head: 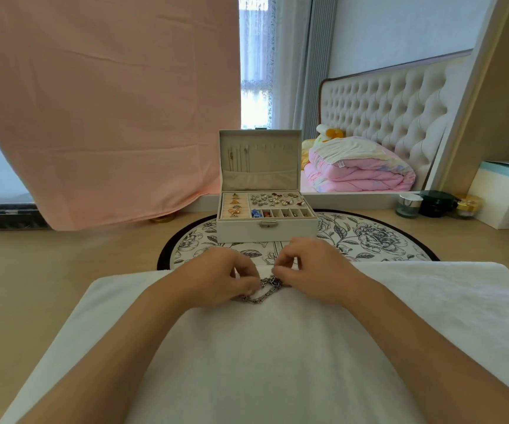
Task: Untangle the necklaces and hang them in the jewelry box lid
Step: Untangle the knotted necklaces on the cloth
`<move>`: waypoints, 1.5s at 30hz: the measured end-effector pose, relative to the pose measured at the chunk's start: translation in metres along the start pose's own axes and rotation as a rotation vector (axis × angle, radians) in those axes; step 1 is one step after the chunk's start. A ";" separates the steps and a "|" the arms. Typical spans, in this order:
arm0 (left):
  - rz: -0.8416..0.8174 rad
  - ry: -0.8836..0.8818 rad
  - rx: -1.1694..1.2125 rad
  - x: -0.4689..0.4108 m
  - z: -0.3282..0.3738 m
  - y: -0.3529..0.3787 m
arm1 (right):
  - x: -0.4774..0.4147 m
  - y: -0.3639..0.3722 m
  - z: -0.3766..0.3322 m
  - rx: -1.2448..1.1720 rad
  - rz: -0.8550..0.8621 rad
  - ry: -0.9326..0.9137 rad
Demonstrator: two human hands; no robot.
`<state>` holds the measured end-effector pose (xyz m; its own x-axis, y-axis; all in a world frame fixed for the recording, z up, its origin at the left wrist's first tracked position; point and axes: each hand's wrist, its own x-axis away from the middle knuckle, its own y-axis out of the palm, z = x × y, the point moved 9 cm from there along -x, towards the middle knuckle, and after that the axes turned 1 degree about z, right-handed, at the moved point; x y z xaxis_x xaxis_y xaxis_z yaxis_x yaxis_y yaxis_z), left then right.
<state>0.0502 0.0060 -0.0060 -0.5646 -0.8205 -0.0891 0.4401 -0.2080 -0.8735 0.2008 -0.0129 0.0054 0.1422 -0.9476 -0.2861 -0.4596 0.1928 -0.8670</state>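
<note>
The left hand (220,275) and the right hand (312,267) each cover a bit of the tangled necklaces (266,289), so you cannot count them. Past both hands, the chains (240,159) hanging in the lid (276,162) are too small to tell.

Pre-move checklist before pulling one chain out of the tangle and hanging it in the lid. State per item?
1. Grip of left hand on tangled chains: pinching, ok.
2. Grip of right hand: pinching the same clump, ok.
3. Chains separated: not ok, one clump on the white towel.
4. The jewelry box lid open and upright: ok.
5. Some free hooks on the lid's right side: ok.
6. Clasps undone: cannot tell.
</note>
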 end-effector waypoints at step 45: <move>0.180 0.041 0.226 -0.017 0.016 0.024 | -0.011 -0.007 -0.015 -1.120 -0.081 0.093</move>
<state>0.0810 0.0063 -0.0177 -0.4890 -0.8337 -0.2566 0.6776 -0.1778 -0.7136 0.1895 -0.0073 0.0206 0.1628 -0.9713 -0.1735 -0.9865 -0.1630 -0.0133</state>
